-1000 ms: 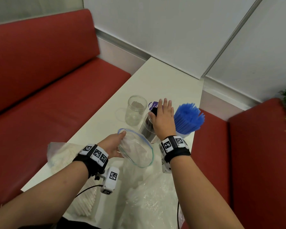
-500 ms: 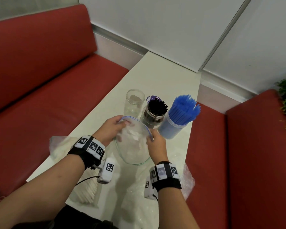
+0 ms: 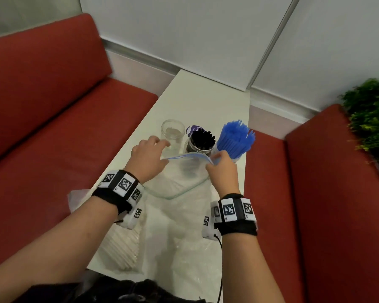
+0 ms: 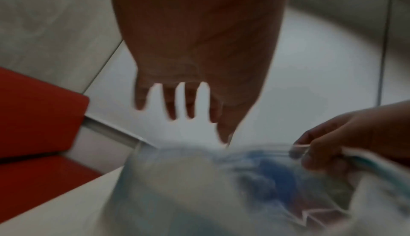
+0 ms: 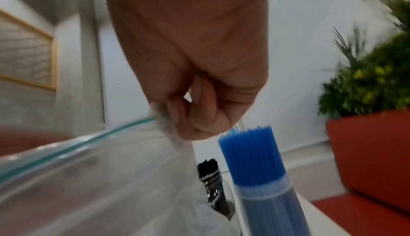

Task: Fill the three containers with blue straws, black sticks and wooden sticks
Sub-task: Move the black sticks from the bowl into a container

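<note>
Now the right hand (image 3: pixel 221 169) pinches the zip bag (image 3: pixel 179 178) rim, holding its mouth open; the left hand (image 3: pixel 148 158), fingers spread and empty, hovers near the empty jar (image 3: pixel 172 134), probably for wooden sticks (image 3: pixel 123 246) lying bagged on the table (image 3: pixel 206 101)

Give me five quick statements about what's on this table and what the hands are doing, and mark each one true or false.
1. The right hand pinches the rim of the clear zip bag. True.
2. The blue straws lie flat on the table. False: they stand upright in a container.
3. The container on the left of the row holds no sticks. True.
4. The left hand grips the jar of black sticks. False: its fingers are spread and grip nothing.
5. The black sticks stand between the clear container and the blue straws. True.
</note>
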